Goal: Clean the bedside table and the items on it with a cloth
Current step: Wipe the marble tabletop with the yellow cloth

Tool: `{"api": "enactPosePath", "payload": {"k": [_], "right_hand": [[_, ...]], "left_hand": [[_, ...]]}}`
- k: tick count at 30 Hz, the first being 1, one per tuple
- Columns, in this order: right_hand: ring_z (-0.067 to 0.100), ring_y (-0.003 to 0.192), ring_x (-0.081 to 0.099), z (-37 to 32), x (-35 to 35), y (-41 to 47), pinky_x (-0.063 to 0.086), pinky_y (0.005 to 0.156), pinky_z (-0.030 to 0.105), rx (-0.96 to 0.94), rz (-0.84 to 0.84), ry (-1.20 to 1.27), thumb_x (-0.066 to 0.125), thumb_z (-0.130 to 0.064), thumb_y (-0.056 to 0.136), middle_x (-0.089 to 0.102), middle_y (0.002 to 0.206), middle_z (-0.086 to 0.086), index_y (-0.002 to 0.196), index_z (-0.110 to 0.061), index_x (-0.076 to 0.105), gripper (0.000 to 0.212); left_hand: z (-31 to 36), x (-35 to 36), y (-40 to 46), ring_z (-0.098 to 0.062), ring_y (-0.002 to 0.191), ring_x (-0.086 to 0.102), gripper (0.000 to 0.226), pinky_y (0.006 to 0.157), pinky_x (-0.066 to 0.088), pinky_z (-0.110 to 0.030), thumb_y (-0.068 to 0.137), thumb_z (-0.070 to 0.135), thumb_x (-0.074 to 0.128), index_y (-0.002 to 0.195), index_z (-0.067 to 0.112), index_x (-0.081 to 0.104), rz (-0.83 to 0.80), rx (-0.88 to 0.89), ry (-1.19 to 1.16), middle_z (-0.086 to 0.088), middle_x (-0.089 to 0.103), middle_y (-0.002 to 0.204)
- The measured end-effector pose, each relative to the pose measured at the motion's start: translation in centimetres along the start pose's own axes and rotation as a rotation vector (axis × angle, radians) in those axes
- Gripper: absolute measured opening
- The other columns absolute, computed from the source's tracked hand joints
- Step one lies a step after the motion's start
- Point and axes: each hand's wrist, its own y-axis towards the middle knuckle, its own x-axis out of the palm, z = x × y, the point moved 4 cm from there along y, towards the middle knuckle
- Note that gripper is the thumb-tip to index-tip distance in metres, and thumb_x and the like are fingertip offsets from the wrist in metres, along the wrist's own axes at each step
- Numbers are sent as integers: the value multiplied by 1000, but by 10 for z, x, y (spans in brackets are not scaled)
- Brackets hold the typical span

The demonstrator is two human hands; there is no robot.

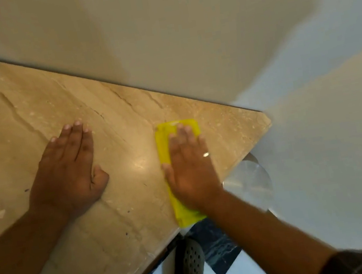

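A pale wall (pixel 182 30) runs along the far side of the beige marble top of the bedside table (pixel 27 102), and a checkered black-and-white floor (pixel 231 268) shows below its near edge.

Nearest to me, under my right forearm, my foot in a grey perforated clog (pixel 191 265) stands on that floor, just off the table's front edge. A round, shiny metallic thing (pixel 251 180) sits low beyond the table's corner, to the right of my right wrist; I cannot tell what it is. The dark checked cuff of my sleeve (pixel 360 260) shows at the bottom right.

Further out, my right hand (pixel 192 168) lies flat on the yellow cloth (pixel 164 144), fingers straight and together, pressing it against the marble close to the table's right corner. A ring (pixel 206 154) glints on one finger. The cloth is folded into a long strip; it sticks out past my fingertips on the far side and past my wrist on the near side, where its end reaches the table's front edge.

To the left of that, well apart from the cloth, my left hand (pixel 69 168) rests palm down on the bare marble, fingers straight, thumb tucked in, holding nothing.

Beyond both hands, dark veins cross the stone toward the wall.
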Motion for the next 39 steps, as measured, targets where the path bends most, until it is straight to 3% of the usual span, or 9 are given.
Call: {"api": "enactPosePath", "payload": {"k": [4,8,14,17,21,26,34,36,39], "right_hand": [[31,149,1,-63,8,-31,5,120,49,-149,-70,18,33,-47,99,12,160,17,151,-5,21,68],[26,149,5,-25,3,-24,14,118,51,-224,-87,6,31,-46,99,14,160,13,151,-9,24,64],[32,148,10,99,-14,12,16,116,57,205,-18,-65,21,-44,98,15,159,17,151,-6,21,66],[36,147,9,54,-7,18,11,117,56,282,22,-40,23,-40,96,16,158,20,150,-2,22,66],[33,148,7,-15,1,20,8,120,50,84,-20,-22,25,-42,96,14,159,19,151,-4,21,67],[26,149,8,16,-6,24,12,119,47,-144,-62,-50,26,-45,99,15,160,12,152,-9,23,64],[32,148,4,-13,-3,51,5,119,48,547,30,22,21,-39,97,9,160,19,151,-2,18,66],[34,148,8,-48,1,63,7,119,49,542,46,41,23,-39,94,14,159,21,149,0,23,68],[37,146,16,-105,11,74,12,118,51,282,87,11,29,-38,92,22,155,24,146,2,31,67]], "left_hand": [[-3,1,0,-45,142,29,79,115,21,-55,79,36,33,143,-9,38,7,2,3,-28,32,153],[-1,-2,1,-43,144,26,79,116,20,-54,80,37,33,145,-7,35,-26,0,-5,-26,29,156],[-1,-2,2,-41,144,27,79,117,19,-53,78,36,35,145,-6,35,-9,-12,-14,-26,30,155],[-3,1,0,-41,144,27,79,117,19,-53,77,35,35,145,-6,36,8,-25,-4,-26,31,155],[-1,2,0,-41,144,28,78,117,21,-54,79,35,35,145,-7,37,7,-13,-3,-26,31,155],[-8,2,-5,-36,148,22,75,119,16,-48,88,42,29,148,-4,32,-47,8,45,-22,25,158],[-45,-6,-28,-32,149,19,80,119,15,-44,93,56,23,151,-1,27,-52,-29,51,-20,23,160],[-50,-8,-37,-34,149,19,76,119,15,-46,94,50,26,150,-2,29,-2,-108,-24,-22,24,159],[-77,-20,-60,-37,147,20,67,120,16,-49,96,38,33,147,-5,33,109,-327,-123,-25,26,157]]}}
